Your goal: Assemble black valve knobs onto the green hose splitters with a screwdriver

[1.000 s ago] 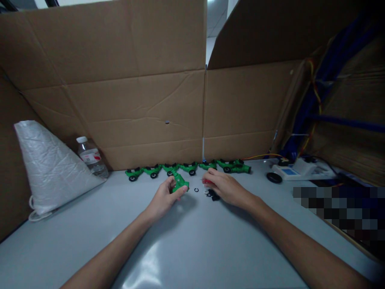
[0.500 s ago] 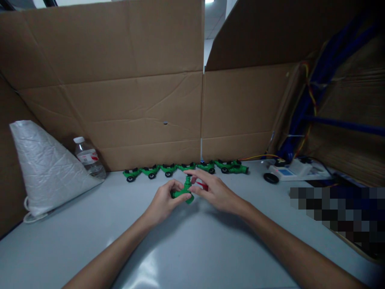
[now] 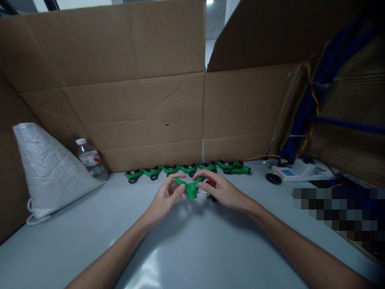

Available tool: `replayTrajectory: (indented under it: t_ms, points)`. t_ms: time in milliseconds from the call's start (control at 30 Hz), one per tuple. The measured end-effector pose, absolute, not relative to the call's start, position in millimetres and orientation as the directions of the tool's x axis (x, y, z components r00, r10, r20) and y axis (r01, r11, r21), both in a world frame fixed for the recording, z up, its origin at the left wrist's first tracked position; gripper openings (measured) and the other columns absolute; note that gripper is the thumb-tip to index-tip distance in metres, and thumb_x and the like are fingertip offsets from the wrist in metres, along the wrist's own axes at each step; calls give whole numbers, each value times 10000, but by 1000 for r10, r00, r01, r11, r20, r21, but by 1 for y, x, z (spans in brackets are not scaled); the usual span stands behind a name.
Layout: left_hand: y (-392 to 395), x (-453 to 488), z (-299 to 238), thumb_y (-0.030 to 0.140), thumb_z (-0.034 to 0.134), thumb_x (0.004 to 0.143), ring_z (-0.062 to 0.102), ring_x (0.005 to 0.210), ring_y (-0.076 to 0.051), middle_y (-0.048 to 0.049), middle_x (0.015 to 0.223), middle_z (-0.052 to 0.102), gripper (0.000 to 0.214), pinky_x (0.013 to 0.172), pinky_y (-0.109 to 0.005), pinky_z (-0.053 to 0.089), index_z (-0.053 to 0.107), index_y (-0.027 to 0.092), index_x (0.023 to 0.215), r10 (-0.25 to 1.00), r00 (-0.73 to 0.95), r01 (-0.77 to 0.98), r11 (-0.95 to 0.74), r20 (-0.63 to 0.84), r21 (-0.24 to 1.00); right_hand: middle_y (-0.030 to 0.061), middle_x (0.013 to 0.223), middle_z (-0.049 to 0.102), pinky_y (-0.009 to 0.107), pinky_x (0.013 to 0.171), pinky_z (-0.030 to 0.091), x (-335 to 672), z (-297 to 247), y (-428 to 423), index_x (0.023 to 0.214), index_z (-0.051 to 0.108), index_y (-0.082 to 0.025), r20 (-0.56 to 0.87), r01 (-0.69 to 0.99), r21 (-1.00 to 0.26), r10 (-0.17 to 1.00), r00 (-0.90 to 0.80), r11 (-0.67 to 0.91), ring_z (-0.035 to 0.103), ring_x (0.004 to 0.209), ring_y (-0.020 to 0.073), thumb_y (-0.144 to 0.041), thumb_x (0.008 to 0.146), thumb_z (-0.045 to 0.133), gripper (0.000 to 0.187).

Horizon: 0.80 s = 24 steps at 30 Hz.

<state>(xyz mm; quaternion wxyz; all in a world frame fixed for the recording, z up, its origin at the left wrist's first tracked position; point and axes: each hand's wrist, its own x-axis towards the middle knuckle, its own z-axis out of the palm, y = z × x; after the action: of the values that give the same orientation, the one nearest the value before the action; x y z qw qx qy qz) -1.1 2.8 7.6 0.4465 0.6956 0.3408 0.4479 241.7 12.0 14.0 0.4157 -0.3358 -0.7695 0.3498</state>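
Okay so the big change here: both hands are on the same piece now. A second ago the right hand (image 3: 224, 190) was down by the loose small parts, off to 3 o'clock, while the left hand (image 3: 165, 196) held the green Y-shaped hose connector (image 3: 191, 191) alone. Half a second ago the connector had one arm pointing at 12; now it's been turned so its wide end faces about 6, arms spread towards 10 and 2.

It's up off the tabletop (image 3: 192, 249), right between the hands. Left thumb and fingers are pinching the 10 o'clock arm. Right thumb and index look closed on the 2 o'clock arm, with a red piece (image 3: 211, 182) tucked in that same hand; can't tell what it is.

My read: the work has gone from picking up to two-handed fitting or checking on that arm, though the fingers hide the detail. Small black parts (image 3: 213, 198) sit near 4 o'clock, half hidden, and the row of green connectors (image 3: 152, 172) at 11 to 1 looks unchanged.
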Motion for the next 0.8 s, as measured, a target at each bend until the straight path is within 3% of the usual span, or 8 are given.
replayTrajectory:
  t_ms: [167,267,500,800]
  points:
    - [4,-1,-4,454,661,1011,554,788,-157,5,846,571,422,715,-263,421,576,210,1344,867,347,128,-422,358,897,21,1019,649,307,766,421,238,11,11,1128,662,-232,381,262,-820,826,-416,509,566,863,192,-377,981,649,207]
    - [5,-3,-9,446,662,1013,570,827,-163,-9,898,592,393,731,-266,424,579,218,1322,860,364,121,-425,358,897,23,972,636,299,733,412,237,9,13,1069,664,-214,373,242,-839,840,-394,487,553,835,185,-427,1023,584,232]
    - [8,-6,-8,452,655,1016,573,797,-168,5,839,581,403,711,-266,408,565,214,1329,858,374,109,-416,351,903,30,977,665,292,741,417,239,9,14,1102,684,-196,391,226,-833,826,-406,505,573,848,186,-352,1010,580,208]
    - [1,-4,-4,431,712,976,563,811,-165,-9,908,600,322,738,-275,413,604,200,1173,853,372,199,-460,367,865,-28,800,585,265,613,333,240,4,12,1053,676,-216,355,325,-808,845,-399,492,468,674,147,-295,952,615,141]
